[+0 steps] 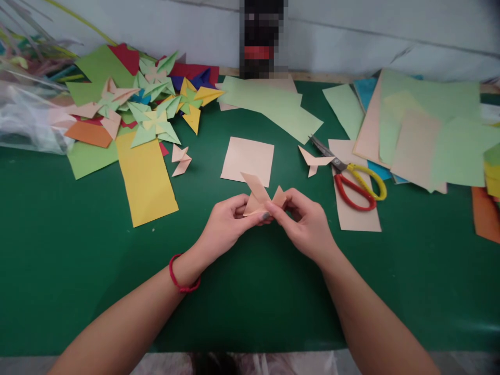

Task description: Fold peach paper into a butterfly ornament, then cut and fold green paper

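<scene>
Pinching one folded, pale-pink paper piece (256, 189), the left hand (226, 220) and right hand (307, 221) might skew its creases. Uneven pressure would likely cause that.

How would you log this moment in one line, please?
left hand: holding folded paper | right hand: holding same paper | square sheet: flat, beyond hands | scissors: lying right

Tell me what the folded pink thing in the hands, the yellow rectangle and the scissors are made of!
Folded pink thing: looks like matte paper, thin with crisp creases.
Yellow rectangle: probably matte paper too, flat and thin-edged.
Scissors: blades seem to be dark metal with a dull sheen; the red handle and yellow handle look smooth, maybe plastic or rubbery.
</scene>
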A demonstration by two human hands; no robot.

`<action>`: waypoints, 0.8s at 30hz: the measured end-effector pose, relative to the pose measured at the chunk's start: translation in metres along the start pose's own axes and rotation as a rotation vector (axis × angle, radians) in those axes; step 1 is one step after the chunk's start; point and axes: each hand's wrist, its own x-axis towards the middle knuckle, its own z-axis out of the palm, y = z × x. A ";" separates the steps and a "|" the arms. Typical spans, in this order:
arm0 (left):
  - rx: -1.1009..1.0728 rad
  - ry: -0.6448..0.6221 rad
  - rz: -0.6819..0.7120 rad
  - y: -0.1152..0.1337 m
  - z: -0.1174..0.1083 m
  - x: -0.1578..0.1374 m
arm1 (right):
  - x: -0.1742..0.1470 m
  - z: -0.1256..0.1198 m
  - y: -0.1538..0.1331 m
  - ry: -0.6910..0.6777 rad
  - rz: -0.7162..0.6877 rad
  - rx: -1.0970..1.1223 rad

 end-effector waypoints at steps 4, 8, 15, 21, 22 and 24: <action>-0.061 -0.017 -0.011 0.002 0.001 -0.001 | 0.000 0.000 0.001 0.006 -0.007 -0.012; -0.077 -0.019 -0.026 0.002 0.002 -0.001 | 0.000 -0.001 0.002 0.003 -0.017 -0.040; -0.069 -0.021 -0.030 0.001 0.002 0.000 | 0.001 -0.001 0.002 -0.013 -0.039 -0.073; -0.069 -0.031 -0.054 0.004 0.001 -0.002 | 0.001 -0.002 0.001 -0.022 -0.047 -0.104; -0.064 -0.031 -0.059 0.004 0.001 -0.002 | 0.001 -0.002 0.001 -0.030 -0.043 -0.109; -0.055 -0.025 -0.063 0.004 0.001 -0.002 | 0.001 -0.003 0.000 -0.056 -0.025 -0.096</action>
